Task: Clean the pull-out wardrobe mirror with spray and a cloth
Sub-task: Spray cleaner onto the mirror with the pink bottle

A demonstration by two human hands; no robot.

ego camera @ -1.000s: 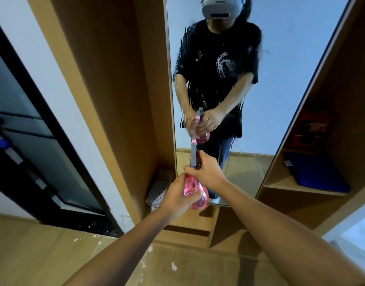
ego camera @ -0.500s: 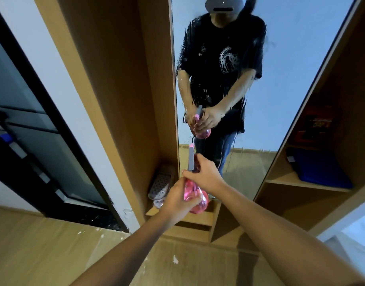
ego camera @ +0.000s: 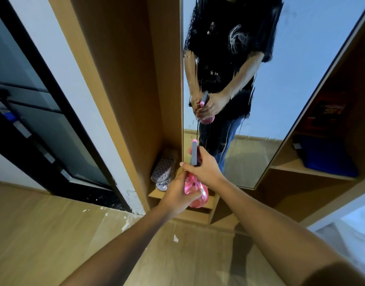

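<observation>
The bottle [ego camera: 196,188] has hardly moved in the last second: both hands hold it just as before, while the view has dipped and closed in on the lower mirror [ego camera: 301,79], where runs of liquid now streak the glass further down than a second ago. I take that to mean the spraying is well under way and the wetted band is creeping towards the bottom edge; wiping has not begun, and I see no cloth anywhere. The left hand [ego camera: 178,196] cups the pink belly of the bottle, fingers wrapped round it, and the right hand [ego camera: 205,169] grips the neck with its fingers curled about the grey sprayer [ego camera: 194,152], nozzle pointing to twelve o'clock at the glass, near it but apart. The mirror stands upright between wooden wardrobe panels, filling the scene from twelve to two o'clock. At about ten o'clock from the bottle, slippers [ego camera: 164,172] lie on a low shelf just beside the mirror's left edge. Out at three o'clock a blue bundle [ego camera: 326,159] lies on another shelf, with something red and dim above it. The floor [ego camera: 53,234] at seven o'clock is pale wood flecked with white scraps, and a dark glass door [ego camera: 43,120] stands at nine o'clock.
</observation>
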